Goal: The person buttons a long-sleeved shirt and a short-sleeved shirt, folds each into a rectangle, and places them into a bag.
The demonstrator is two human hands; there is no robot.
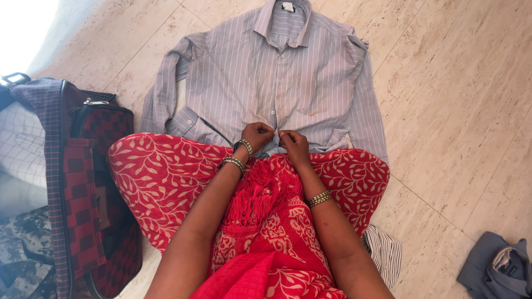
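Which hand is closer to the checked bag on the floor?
Left. The left hand pinches the striped shirt on the side toward the checked bag; the right hand is just beyond it.

The fingertips of the left hand point(256, 134) and right hand point(293, 144) curl into the front of the pale blue striped button-up shirt point(266, 77), so what they pinch cannot be made out. The shirt's hem is hidden behind the red leaf-patterned fabric over the knees point(166, 177). At 9 o'clock, the red and maroon checked zip bag point(88, 182) runs off the frame. At 5 o'clock, a grey-blue crumpled garment point(499, 268) is cropped, and a black-and-white striped cloth point(385, 252) shows only partly.
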